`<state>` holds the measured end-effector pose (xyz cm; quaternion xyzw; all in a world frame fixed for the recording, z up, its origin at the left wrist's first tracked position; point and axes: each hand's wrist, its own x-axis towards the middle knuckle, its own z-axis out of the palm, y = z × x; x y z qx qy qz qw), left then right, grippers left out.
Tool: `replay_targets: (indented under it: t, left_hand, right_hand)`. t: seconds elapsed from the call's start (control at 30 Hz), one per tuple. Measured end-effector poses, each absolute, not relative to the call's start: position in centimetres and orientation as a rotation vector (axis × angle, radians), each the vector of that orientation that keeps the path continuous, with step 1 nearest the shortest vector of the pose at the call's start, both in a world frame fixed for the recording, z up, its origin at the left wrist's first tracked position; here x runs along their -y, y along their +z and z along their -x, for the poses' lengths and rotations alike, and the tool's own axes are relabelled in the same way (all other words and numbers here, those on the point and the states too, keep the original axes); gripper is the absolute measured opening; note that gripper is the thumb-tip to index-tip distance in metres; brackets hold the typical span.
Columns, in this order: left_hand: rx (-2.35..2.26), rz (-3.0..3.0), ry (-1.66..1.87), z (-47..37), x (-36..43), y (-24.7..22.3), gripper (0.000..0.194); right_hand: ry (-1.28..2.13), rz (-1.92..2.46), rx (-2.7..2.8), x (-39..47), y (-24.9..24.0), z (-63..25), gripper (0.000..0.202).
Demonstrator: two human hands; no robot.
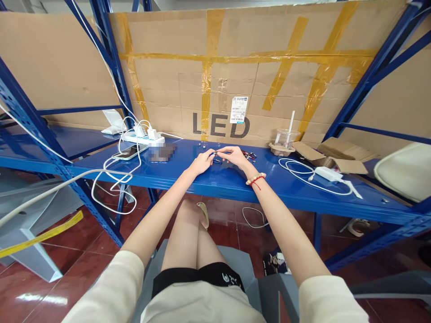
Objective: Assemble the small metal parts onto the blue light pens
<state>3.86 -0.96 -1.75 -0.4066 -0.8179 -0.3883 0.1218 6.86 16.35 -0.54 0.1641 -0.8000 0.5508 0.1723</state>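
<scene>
My left hand (203, 162) and my right hand (233, 156) meet above the blue shelf (175, 172), fingertips pinched together around a small dark piece (214, 154). Its kind is too small to make out. Just below the fingers, a thin dark pen-like item (217, 161) lies on the shelf. Beside my right hand is a scatter of small red and dark parts (249, 155), partly hidden by that hand. A few tiny bits (202, 145) lie behind my left hand. A beaded bracelet with a red string (256, 179) circles my right wrist.
To the left are a phone (130, 152), a white power strip (144, 141) with plugs and looping white cables. Rightward stand a plastic cup with a straw (286, 138), a white adapter (328, 174) with its cable and an opened cardboard box (336, 154). Behind rises a large cardboard sheet (161, 89).
</scene>
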Motion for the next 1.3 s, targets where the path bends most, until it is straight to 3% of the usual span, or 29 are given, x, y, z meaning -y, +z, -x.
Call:
replay_targets:
  t: [0.57,1.3]
  left_hand:
    - [2.406,1.176,-1.096,-3.44,1.03,-1.98,0.038]
    - [2.413,1.216,-1.025,-3.50,1.20,-1.83,0.036]
  right_hand:
    - [1.622,-0.471,2.255,-16.49,-0.69,-6.84,0.039]
    - [1.615,-0.431,2.311,-16.43,-0.85,-7.00,0.042]
